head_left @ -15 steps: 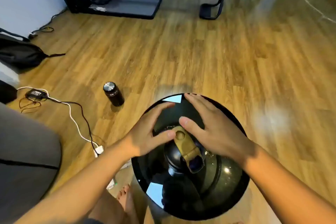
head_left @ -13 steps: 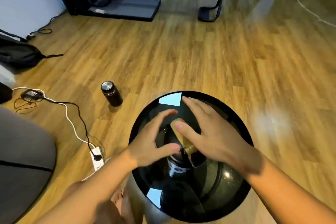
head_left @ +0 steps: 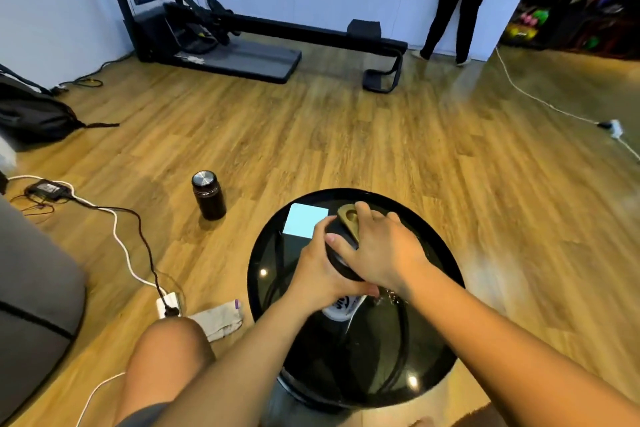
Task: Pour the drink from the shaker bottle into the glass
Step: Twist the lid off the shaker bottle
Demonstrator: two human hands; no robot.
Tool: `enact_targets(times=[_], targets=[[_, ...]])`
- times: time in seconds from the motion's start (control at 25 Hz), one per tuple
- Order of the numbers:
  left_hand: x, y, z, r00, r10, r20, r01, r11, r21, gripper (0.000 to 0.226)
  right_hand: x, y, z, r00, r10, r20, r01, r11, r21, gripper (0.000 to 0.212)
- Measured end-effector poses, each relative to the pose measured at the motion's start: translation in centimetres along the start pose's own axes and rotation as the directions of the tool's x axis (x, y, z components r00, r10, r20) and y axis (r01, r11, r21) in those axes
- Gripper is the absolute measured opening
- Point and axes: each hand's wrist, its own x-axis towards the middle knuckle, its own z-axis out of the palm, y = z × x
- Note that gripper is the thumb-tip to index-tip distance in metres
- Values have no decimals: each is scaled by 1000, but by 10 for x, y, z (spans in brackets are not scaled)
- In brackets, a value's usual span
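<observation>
On the round black glass table [head_left: 429,350] low in the head view, both of the person's hands are wrapped on the shaker bottle [head_left: 341,309], which stands over the middle of the tabletop, slightly toward its far side. The left hand [head_left: 320,276] is clamped around the bottle's upper body just under the lid, its fingers curling round the near side and its thumb reaching up along the left edge of the lid. The right hand [head_left: 384,250] is closed over the black lid [head_left: 337,262] from above, palm down, with its fingers spread across the top and its thumb lying along the lid's near rim. A tan loop handle [head_left: 348,218] sticks out from under the right fingers toward the far edge of the table. Only a small white patch of the bottle's body with dark lettering shows below the left hand; the rest is covered by the hands. A glass cannot be made out with any certainty; a few bright glints beside the right wrist are too unclear to name. A pale blue square reflection [head_left: 304,225] lies on the tabletop just left of the lid. On the wooden floor [head_left: 346,135] to the left of the table stands a dark flask with a metal cap [head_left: 208,195], well apart from the hands, and a white cable [head_left: 119,239] runs to a power strip [head_left: 168,303] near the person's bare knee [head_left: 169,347].
</observation>
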Motion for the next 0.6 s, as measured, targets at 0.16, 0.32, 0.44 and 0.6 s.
enact_targets(times=[0.16,0.32,0.44,0.6], targets=[[2,-4,0,1000,-30,9,30,1000,8,133,4,14,-13,976,-206,65,196,972,126,51],[3,-9,0,999,-34,21,35,999,-28,119,16,21,-34,869,-438,229,374,886,274,57],[4,-15,1,1000,-4,11,5,999,-48,103,31,11,-52,768,-435,470,501,865,-19,72],[6,-20,2,1000,9,25,-8,999,-46,108,28,-4,-56,821,-253,512,452,836,-311,82]])
